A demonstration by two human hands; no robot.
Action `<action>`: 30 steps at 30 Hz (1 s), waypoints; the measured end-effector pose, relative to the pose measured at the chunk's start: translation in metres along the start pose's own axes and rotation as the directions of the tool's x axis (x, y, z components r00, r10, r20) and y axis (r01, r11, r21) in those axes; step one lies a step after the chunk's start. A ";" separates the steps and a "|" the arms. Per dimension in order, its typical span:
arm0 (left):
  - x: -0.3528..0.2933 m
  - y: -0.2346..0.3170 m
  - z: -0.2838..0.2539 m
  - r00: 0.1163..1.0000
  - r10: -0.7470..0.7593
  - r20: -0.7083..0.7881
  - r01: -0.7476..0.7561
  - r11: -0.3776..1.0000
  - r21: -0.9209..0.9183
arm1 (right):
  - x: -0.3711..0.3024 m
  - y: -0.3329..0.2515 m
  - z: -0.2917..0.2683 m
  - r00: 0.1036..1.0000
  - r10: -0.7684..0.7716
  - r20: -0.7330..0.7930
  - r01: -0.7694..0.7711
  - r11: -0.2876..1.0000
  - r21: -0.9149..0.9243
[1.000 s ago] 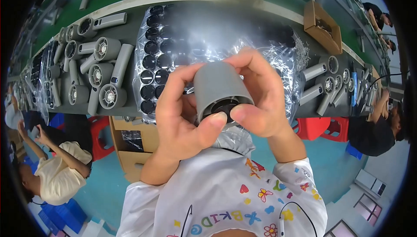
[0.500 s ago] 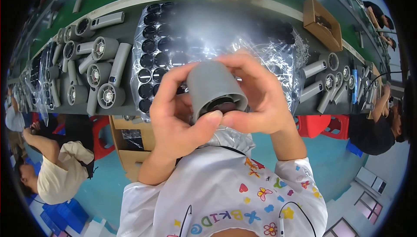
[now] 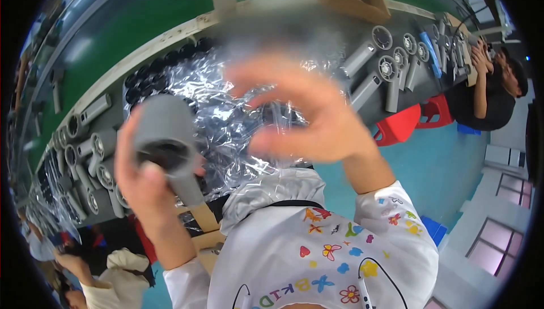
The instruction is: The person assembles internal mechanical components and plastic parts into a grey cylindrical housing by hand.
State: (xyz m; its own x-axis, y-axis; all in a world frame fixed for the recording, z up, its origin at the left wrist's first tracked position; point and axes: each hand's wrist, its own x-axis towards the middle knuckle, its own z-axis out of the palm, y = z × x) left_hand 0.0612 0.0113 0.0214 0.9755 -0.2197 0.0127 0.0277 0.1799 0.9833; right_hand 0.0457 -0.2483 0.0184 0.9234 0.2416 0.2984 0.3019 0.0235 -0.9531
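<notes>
1. Grey fan [image 3: 161,117]: held up over the left part of the plastic [image 3: 229,176]. Its round head has the open end turned toward the wearer, the inside dark; the handle [image 3: 188,189] runs down toward the wearer's body, leaning a little right.
2. Left hand [image 3: 141,184]: the nearer one, in contact. It is wrapped around the head from the left, thumb at the lower rim, so its grip is closed about the fan.
3. Right hand [image 3: 314,119]: over the right part of the plastic, well apart from the fan, which lies to its left. Fingers and thumb are spread wide and blurred; nothing shows between them. Whether a fingertip touches the plastic, one cannot tell.
4. Black rings [image 3: 161,65]: in rows under the plastic's far left part.
5. Other fans: one group [image 3: 97,146] left of the plastic, another [image 3: 387,69] to its right.
6. Carton [image 3: 371,11]: beyond the plastic, toward the right.
</notes>
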 end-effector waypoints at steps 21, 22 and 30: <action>0.398 -0.078 -0.158 0.894 0.087 -0.440 0.344 0.496 0.798 | 0.025 0.091 -0.176 0.909 0.067 -0.412 -0.417 0.160 -0.895; 0.400 -0.085 -0.159 0.876 0.149 -0.459 0.351 0.456 0.818 | 0.026 0.087 -0.174 0.889 0.068 -0.453 -0.458 0.152 -0.876; 0.376 -0.068 -0.101 0.589 0.776 0.226 -0.235 -0.103 0.966 | 0.012 0.052 -0.166 0.837 0.016 -0.547 -0.473 0.523 -0.709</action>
State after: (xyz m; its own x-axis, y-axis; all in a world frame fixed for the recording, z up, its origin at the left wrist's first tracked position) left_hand 0.4485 0.0128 -0.0588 0.5464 -0.2061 0.8117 -0.4435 -0.8934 0.0717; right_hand 0.1115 -0.4054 -0.0191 0.9073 -0.3279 0.2630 -0.1104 -0.7897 -0.6035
